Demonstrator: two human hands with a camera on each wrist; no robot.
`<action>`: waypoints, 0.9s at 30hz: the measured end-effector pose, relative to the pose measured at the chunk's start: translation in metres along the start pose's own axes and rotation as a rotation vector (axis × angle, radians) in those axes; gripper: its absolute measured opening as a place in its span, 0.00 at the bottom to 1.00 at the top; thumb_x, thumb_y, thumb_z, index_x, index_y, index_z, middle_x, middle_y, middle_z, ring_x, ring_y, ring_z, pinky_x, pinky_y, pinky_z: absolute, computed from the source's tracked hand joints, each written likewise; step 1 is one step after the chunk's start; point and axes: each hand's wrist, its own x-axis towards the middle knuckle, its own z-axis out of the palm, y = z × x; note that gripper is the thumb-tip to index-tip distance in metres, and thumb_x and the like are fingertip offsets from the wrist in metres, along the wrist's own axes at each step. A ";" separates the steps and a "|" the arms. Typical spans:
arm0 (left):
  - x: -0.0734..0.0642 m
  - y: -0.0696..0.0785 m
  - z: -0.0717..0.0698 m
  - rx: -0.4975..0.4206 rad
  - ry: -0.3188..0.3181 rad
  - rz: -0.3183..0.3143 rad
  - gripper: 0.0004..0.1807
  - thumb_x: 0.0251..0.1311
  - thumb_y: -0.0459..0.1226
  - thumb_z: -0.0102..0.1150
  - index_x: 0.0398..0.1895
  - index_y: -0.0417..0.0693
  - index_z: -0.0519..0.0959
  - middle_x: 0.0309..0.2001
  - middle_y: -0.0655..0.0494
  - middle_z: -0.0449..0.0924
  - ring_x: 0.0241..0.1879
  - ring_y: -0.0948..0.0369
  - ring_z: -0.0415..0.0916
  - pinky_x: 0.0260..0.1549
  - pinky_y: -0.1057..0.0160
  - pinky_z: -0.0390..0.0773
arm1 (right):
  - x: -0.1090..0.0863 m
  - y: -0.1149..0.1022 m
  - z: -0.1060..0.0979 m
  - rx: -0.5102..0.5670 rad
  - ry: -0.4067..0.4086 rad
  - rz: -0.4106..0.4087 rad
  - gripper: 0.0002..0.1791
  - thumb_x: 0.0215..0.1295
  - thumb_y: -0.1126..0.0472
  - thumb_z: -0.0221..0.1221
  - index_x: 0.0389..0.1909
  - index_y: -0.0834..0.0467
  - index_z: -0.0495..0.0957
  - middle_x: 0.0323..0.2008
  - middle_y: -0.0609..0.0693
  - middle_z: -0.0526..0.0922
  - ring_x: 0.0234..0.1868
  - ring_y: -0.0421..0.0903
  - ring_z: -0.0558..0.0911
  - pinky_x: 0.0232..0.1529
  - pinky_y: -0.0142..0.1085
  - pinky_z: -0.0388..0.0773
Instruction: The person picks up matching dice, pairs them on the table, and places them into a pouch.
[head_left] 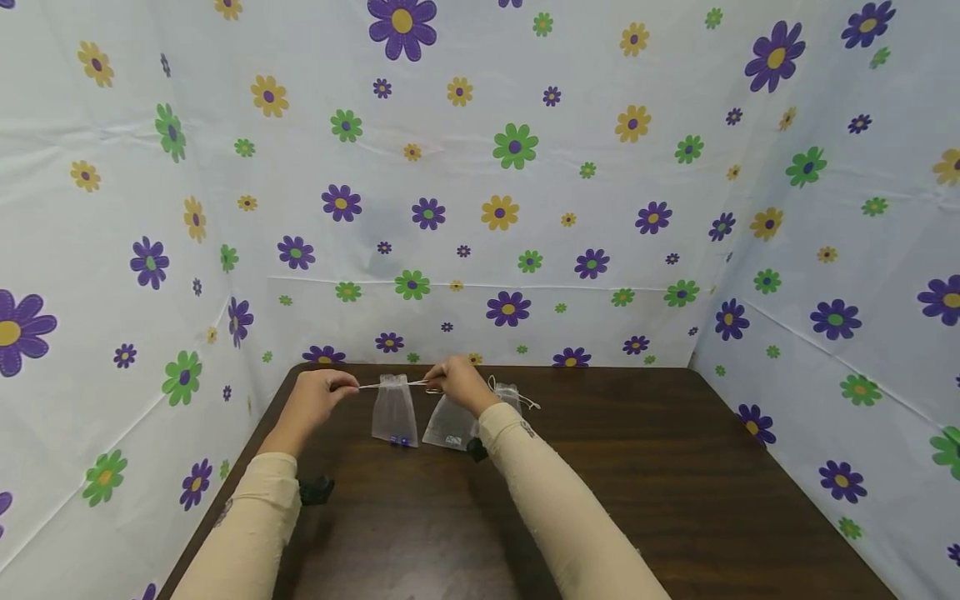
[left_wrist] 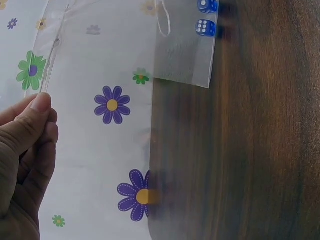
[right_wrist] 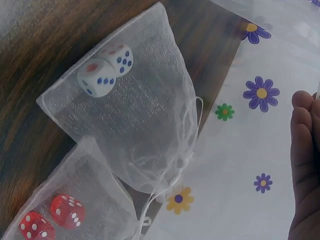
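Observation:
A sheer white drawstring bag with blue dice at its bottom hangs between my hands at the table's far side. My left hand pinches one end of its thin drawstring between thumb and fingers. On the other side my right hand pinches the opposite end, so the cord stretches level across the gathered top. To the right lies a second sheer bag holding white dice. Overlapping it is a third bag with red dice, partly behind my right arm in the head view.
The dark wooden table extends to the right and toward me. White flower-print sheeting stands along its back and both sides. Loose cord ends stick out from the bag at the right.

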 end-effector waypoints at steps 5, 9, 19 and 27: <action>-0.001 -0.001 -0.001 0.004 -0.017 -0.008 0.03 0.62 0.32 0.68 0.31 0.42 0.88 0.33 0.50 0.88 0.30 0.57 0.81 0.32 0.54 0.80 | -0.002 0.004 0.000 -0.042 0.013 -0.015 0.08 0.66 0.70 0.64 0.43 0.65 0.88 0.41 0.56 0.89 0.42 0.50 0.88 0.35 0.28 0.79; -0.002 -0.001 0.001 0.006 -0.011 -0.014 0.03 0.61 0.32 0.69 0.31 0.43 0.88 0.34 0.49 0.88 0.30 0.57 0.80 0.33 0.53 0.80 | -0.004 0.007 0.001 -0.057 0.027 -0.023 0.07 0.66 0.69 0.64 0.42 0.64 0.89 0.40 0.54 0.90 0.41 0.48 0.87 0.33 0.28 0.78; -0.002 0.001 0.008 0.031 -0.065 -0.092 0.05 0.62 0.35 0.69 0.36 0.42 0.87 0.36 0.48 0.88 0.30 0.55 0.76 0.35 0.51 0.79 | -0.010 0.016 0.002 -0.020 -0.010 -0.014 0.11 0.71 0.70 0.60 0.51 0.65 0.85 0.45 0.58 0.88 0.44 0.51 0.87 0.42 0.35 0.82; -0.008 -0.020 0.010 0.047 -0.186 -0.185 0.26 0.69 0.46 0.63 0.64 0.42 0.76 0.62 0.36 0.77 0.61 0.36 0.73 0.59 0.35 0.69 | -0.013 0.026 0.000 -0.119 -0.008 0.034 0.20 0.75 0.66 0.57 0.65 0.62 0.76 0.60 0.57 0.81 0.58 0.52 0.81 0.56 0.43 0.78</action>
